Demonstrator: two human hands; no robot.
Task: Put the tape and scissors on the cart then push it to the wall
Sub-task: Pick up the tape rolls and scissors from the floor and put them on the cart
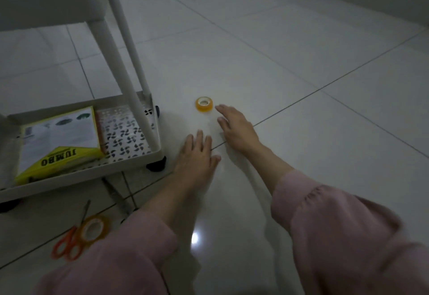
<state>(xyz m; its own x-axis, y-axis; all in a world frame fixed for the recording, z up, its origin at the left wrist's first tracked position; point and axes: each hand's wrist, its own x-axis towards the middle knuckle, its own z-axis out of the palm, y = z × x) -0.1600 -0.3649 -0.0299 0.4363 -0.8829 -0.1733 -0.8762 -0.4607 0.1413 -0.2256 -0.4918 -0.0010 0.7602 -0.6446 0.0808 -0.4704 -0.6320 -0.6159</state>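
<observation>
I see the small tape roll (204, 104) on the floor just beyond my right hand (234, 127), fingers spread, empty (left hand (197, 155) too); scissors (69, 241) lie beside the cart (130, 167).

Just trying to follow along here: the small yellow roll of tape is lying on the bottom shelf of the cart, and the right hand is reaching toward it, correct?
Not quite. The head view shows the small yellow tape roll lying on the tiled floor, beside the cart, not on its bottom shelf. The rest holds: the right hand is reaching toward it, fingers open, not yet touching.
</observation>
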